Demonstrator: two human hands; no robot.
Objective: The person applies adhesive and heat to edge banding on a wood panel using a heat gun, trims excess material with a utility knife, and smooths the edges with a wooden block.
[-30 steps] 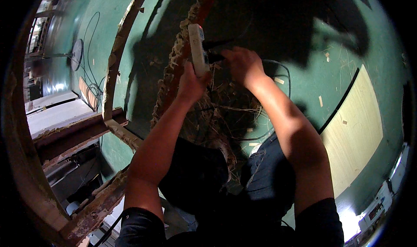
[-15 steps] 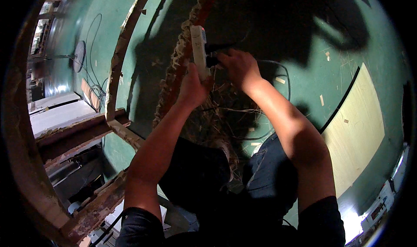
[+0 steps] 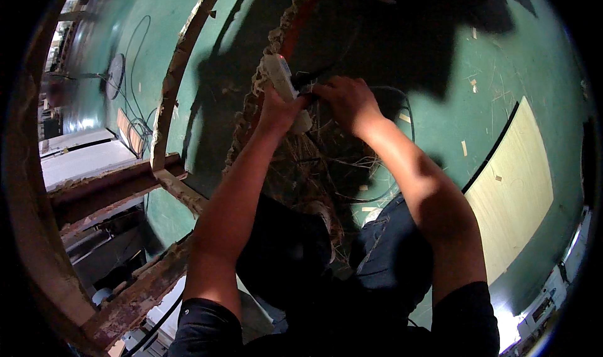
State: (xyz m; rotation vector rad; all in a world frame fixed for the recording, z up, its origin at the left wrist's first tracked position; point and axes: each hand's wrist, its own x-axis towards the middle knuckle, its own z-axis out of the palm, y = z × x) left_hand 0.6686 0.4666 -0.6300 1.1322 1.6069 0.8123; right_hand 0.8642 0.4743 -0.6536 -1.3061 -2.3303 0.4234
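Observation:
My left hand (image 3: 276, 111) is wrapped round a long white power strip (image 3: 280, 74), with a small red light at its far end. The strip is held tilted in the air, above the floor. A black plug (image 3: 304, 79) sticks out of its right side, a dark cord leading off into the shadow. Close against the same side, my right hand (image 3: 349, 104) has its thumb and fingers pinched together on a dark plug, mostly hidden by the fingers. Whether this plug is fully in its socket cannot be made out.
A rough, crusted metal frame (image 3: 168, 99) stands at the left, with a crusted bar (image 3: 242, 128) beside my left arm. Dry straw-like strands (image 3: 314, 168) lie below my hands. A pale board (image 3: 515, 181) rests at right on the green floor (image 3: 440, 128). A cable (image 3: 412, 115) loops nearby.
The power strip has turned, its far end swinging left and down toward me. My left hand has shifted up along it. My right hand has moved slightly nearer, still pinching at its side.

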